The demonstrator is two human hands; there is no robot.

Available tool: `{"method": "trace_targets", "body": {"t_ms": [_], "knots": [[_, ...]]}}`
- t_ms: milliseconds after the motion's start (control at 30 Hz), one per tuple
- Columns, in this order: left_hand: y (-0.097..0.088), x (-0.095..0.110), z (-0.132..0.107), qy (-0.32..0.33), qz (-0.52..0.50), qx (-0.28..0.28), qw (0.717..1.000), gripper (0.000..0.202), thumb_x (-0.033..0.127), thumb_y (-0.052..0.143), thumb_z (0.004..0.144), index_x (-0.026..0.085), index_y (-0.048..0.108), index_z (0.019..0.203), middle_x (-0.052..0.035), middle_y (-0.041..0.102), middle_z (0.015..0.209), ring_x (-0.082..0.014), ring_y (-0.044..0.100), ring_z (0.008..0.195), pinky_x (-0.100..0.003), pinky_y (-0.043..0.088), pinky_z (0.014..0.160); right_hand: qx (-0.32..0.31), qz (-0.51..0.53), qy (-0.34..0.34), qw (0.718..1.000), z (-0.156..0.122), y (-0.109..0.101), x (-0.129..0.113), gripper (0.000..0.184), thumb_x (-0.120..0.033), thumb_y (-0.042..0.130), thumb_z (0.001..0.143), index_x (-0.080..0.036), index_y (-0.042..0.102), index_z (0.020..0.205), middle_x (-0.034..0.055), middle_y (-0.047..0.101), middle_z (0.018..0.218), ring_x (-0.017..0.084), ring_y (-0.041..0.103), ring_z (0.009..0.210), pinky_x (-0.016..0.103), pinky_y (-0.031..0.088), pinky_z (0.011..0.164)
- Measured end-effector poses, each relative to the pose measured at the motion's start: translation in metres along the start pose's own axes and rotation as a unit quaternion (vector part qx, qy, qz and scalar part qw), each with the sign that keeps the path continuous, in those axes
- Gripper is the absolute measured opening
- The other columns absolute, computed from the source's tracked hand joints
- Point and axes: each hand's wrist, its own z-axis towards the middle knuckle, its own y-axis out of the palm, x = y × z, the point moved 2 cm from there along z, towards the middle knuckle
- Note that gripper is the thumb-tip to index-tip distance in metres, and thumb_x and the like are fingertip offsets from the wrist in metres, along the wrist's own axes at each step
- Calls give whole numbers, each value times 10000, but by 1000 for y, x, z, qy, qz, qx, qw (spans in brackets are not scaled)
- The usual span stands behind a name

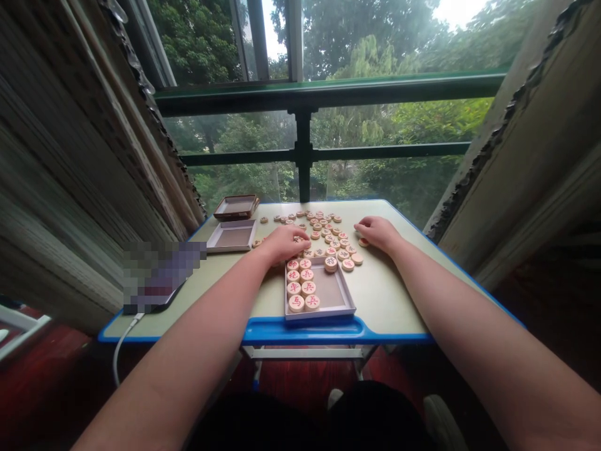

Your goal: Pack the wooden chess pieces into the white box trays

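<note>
Round wooden chess discs (323, 235) with red and dark characters lie scattered over the far half of a small blue-edged table (389, 300). A shallow white tray (335, 294) near the front edge holds several discs along its left side. My left hand (286, 241) rests palm down on the discs just beyond the tray's far left corner, its fingers curled over a disc. Over at the right end of the scatter, my right hand (378, 233) lies palm down, fingertips touching a disc; its grip is hidden.
A second white tray (232, 237) and a brown lid-like tray (236, 207) sit at the table's far left. A phone (157, 294) with a white cable lies at the left front corner. Beyond the table are a green railing (328, 91) and glass.
</note>
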Motion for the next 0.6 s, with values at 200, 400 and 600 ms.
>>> {"method": "trace_targets", "body": {"t_ms": [200,400,600], "knots": [[-1,3,0,24,10,-17,1000,248,368,587,725,200,702,868,-55,654,1022,-207,575,961,-304,411,914,31,-31,16,999,3,-1,-1,346,-415,447,804,-150,666,846,98,681,805,185,605,726,257,396,630],[-1,0,0,5,0,-5,1000,215,345,611,706,200,699,838,-42,663,985,-193,581,931,-291,444,862,14,-52,12,998,2,-3,-2,367,-415,430,804,-147,677,851,106,686,826,198,598,782,250,393,631],[-3,3,0,19,-3,-4,1000,181,292,584,719,185,706,802,-46,670,984,-184,590,928,-289,442,883,16,-47,14,999,-3,-7,-7,335,-374,445,778,-151,674,874,100,680,836,192,589,748,253,385,604]]}}
